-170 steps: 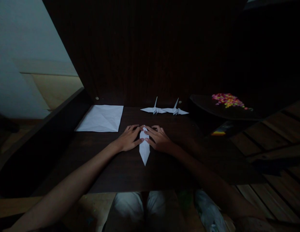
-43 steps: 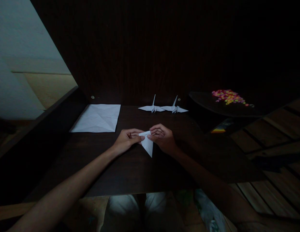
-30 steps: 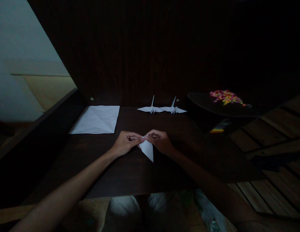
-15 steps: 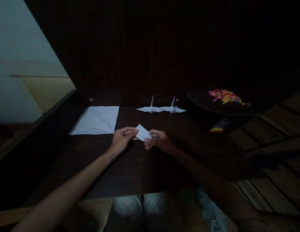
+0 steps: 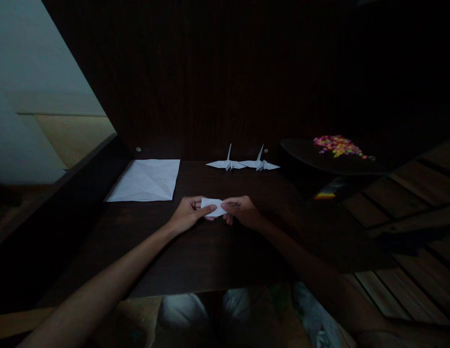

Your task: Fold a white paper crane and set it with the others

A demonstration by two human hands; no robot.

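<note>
A small folded piece of white paper (image 5: pixel 210 203) is held between my two hands, just above the dark tabletop. My left hand (image 5: pixel 190 211) pinches its left part, thumb lying across the front and fingers behind. At the right corner, my right hand (image 5: pixel 242 210) grips it between thumb and fingers. Behind them, two white paper cranes (image 5: pixel 229 165) (image 5: pixel 260 166) stand side by side near the back panel, their wings meeting. To the left lies a larger sheet of white paper (image 5: pixel 147 180) with diagonal creases.
A dark curved shelf (image 5: pixel 300 150) at the right bears a pile of small colourful pieces (image 5: pixel 337 145). A dark raised side board (image 5: pixel 58 203) bounds the table on the left, and a tall dark panel (image 5: pixel 210 82) rises behind. Wooden slats (image 5: pixel 409 193) lie at the far right.
The folded paper has turned from a slanted to a nearly level position and come slightly lower. My left thumb has slid farther across it. The knees beneath the table have moved apart.
</note>
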